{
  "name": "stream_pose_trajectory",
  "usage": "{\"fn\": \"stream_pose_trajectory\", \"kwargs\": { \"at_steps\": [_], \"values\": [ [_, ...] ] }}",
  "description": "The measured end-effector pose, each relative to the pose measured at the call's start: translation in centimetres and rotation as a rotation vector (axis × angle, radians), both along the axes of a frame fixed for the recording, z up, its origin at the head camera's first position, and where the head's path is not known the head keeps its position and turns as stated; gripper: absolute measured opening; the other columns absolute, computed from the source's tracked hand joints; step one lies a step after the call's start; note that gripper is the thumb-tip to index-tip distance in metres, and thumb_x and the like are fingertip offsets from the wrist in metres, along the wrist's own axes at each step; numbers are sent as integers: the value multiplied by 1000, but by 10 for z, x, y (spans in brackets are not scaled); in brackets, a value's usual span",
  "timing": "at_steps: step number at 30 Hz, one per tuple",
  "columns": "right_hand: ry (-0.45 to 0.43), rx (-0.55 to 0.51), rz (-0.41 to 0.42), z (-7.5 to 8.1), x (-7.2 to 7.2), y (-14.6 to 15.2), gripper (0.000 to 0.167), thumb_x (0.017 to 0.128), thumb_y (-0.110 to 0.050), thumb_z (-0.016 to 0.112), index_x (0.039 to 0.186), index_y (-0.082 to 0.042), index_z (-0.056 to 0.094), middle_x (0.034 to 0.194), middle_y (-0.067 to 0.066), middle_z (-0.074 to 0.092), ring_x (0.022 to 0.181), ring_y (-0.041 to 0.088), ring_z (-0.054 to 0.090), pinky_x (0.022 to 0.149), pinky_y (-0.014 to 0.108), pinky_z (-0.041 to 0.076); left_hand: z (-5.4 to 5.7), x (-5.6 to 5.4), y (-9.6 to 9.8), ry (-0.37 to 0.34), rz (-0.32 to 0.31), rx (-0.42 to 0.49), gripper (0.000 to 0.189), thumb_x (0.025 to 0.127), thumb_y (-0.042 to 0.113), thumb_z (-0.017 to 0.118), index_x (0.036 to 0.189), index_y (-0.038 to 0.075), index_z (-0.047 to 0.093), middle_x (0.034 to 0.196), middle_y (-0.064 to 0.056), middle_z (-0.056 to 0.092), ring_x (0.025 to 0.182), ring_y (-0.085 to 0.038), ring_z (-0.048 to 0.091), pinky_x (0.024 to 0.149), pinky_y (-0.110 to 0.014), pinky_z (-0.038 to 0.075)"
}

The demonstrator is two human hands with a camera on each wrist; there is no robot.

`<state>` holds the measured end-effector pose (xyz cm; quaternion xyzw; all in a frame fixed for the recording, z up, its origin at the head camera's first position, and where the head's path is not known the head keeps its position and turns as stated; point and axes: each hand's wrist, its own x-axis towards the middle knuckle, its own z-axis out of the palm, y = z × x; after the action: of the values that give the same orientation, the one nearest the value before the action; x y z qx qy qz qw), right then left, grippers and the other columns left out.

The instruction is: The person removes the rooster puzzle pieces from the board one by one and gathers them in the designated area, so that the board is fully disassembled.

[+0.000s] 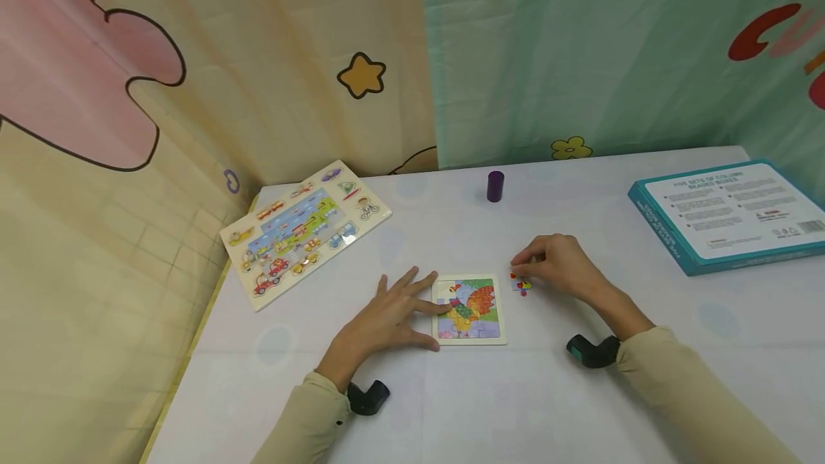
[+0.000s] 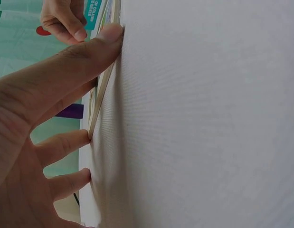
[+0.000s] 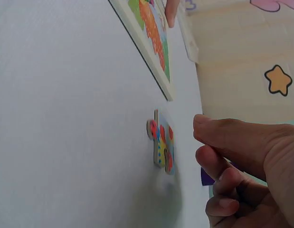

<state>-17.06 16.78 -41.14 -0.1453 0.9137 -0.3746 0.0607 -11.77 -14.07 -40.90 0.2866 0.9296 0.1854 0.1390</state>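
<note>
A small jigsaw puzzle (image 1: 483, 306) with a colourful bird picture lies in a pale tray (image 1: 473, 341) on the white table. My left hand (image 1: 394, 317) rests at its left side with fingers spread. One finger reaches onto the picture and the thumb (image 2: 109, 35) touches the tray's near edge. Right of the tray, a loose jigsaw piece (image 3: 163, 145), patterned red, yellow and blue, lies on the cloth. Just above it hovers my right hand (image 1: 559, 263), thumb and index finger close together, other fingers curled. In the right wrist view nothing shows between those fingertips (image 3: 202, 124).
A larger vehicle picture board (image 1: 309, 235) lies at the back left. A dark purple cylinder (image 1: 495, 187) stands behind the puzzle. At the right is a flat teal-edged box (image 1: 741, 213). Printed curtains (image 1: 290, 34) hang behind the table.
</note>
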Motion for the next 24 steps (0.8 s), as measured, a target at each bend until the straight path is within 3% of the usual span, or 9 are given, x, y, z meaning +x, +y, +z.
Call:
{"fn": "stream_pose_trajectory", "kwargs": {
  "at_steps": [5,12,17,24],
  "values": [
    [-2,-55,158,-1,-2,-22,14,83,-9,77,98,-8,79,87,-3,68,74,15,53,59,25,45,-1,0,-1,-11,3,-4,63,70,50,84,129,32,67,160,-3,29,149,-34,12,108,-74,7],
    [-32,-121,381,-7,-3,-55,21,86,-6,75,107,-5,77,97,1,67,88,15,59,73,25,49,-1,0,-1,-11,-6,-8,63,72,52,82,130,33,66,160,-3,28,149,-34,12,108,-74,7],
    [-50,-94,425,-10,-2,-65,23,89,-7,71,112,-6,75,99,-1,64,89,14,57,74,24,49,-1,-1,-1,-6,-14,-14,63,73,53,81,130,33,65,160,-3,28,149,-35,12,107,-74,8],
    [-21,-70,417,-8,-1,-68,18,88,-6,73,104,-12,77,97,-1,61,89,14,55,76,27,47,0,-1,-1,-7,-11,-7,62,72,52,81,129,33,66,160,-3,28,149,-34,12,107,-74,7]
  ]
}}
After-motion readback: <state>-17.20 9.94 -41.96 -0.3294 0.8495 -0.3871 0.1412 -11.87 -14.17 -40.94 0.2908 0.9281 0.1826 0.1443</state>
